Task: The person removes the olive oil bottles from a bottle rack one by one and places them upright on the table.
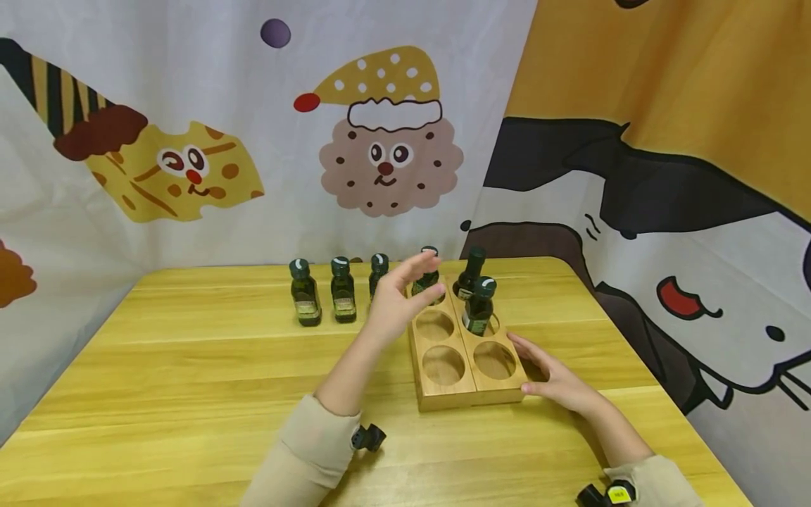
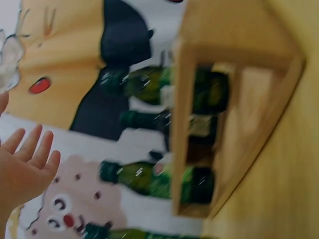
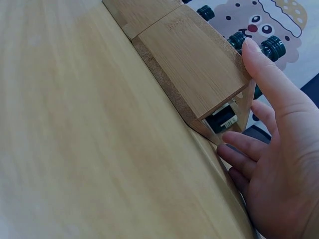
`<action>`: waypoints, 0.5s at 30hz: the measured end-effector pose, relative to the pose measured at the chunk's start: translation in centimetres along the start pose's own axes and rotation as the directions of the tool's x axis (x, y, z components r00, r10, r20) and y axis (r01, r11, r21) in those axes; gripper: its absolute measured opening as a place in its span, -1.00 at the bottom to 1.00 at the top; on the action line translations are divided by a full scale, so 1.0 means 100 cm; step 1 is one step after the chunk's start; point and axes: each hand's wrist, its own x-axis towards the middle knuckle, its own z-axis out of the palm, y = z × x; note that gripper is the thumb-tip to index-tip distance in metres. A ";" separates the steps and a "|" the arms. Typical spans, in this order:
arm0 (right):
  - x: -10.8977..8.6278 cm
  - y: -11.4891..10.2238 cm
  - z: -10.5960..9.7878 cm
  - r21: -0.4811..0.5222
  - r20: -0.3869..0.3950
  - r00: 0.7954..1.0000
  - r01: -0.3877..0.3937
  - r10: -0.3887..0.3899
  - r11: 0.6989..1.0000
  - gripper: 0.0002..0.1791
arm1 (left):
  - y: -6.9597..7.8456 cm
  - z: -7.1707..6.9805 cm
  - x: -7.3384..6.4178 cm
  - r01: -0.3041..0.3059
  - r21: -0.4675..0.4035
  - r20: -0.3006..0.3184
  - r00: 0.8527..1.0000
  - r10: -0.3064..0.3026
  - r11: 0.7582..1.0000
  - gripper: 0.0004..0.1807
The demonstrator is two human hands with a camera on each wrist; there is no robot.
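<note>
My left hand (image 1: 398, 296) is raised over the left part of a wooden bottle rack (image 1: 447, 391), fingers spread and holding nothing. Just behind it, a small dark green bottle (image 1: 426, 282) stands in the back left hole. Two more bottles are in the right row: one with a slim neck (image 1: 472, 271) at the back, another (image 1: 479, 310) in the middle hole. In the left wrist view, the left hand (image 2: 27, 164) is apart from the bottles. My right hand (image 1: 560, 377) touches the rack's right side, thumb at the front corner (image 3: 251, 74) and fingers loosely extended along the side.
Left of the rack, three green bottles stand in a row on the wooden table (image 1: 190, 380): one at the outer end (image 1: 306, 296), one beside it (image 1: 343, 292), and one (image 1: 378, 271) partly hidden by the left hand. A cartoon-printed curtain (image 1: 253, 84) hangs behind the table.
</note>
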 end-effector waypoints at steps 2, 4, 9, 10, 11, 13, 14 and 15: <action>0.000 0.000 0.000 0.005 0.003 1.000 -0.002 0.002 1.000 -0.10 | -0.005 0.012 0.002 0.036 0.014 0.028 0.999 -0.037 0.999 -0.44; 0.000 -0.001 0.000 0.007 0.006 1.000 -0.002 0.002 1.000 -0.10 | -0.010 0.023 0.003 0.074 0.034 0.052 0.996 -0.076 0.997 -0.43; 0.000 -0.003 0.002 0.016 0.013 1.000 0.008 -0.008 1.000 -0.11 | -0.022 0.044 0.007 0.158 0.072 0.082 0.983 -0.164 0.985 -0.41; 0.000 -0.003 0.002 0.016 0.015 1.000 0.011 -0.012 1.000 -0.11 | -0.026 0.047 0.009 0.169 0.078 0.086 0.981 -0.175 0.983 -0.40; 0.000 -0.004 0.002 0.015 0.016 1.000 0.012 -0.012 1.000 -0.11 | -0.028 0.050 0.010 0.178 0.081 0.091 0.978 -0.185 0.981 -0.39; 0.001 -0.004 0.001 0.017 0.016 1.000 0.014 -0.015 1.000 -0.11 | -0.034 0.055 0.013 0.185 0.079 0.106 0.975 -0.193 0.979 -0.37; 0.001 -0.004 0.001 0.016 0.015 1.000 0.013 -0.013 1.000 -0.11 | -0.037 0.058 0.015 0.189 0.082 0.111 0.974 -0.197 0.979 -0.37; 0.001 -0.004 0.001 0.018 0.014 1.000 0.011 -0.011 1.000 -0.11 | -0.040 0.060 0.015 0.194 0.085 0.117 0.972 -0.204 0.977 -0.36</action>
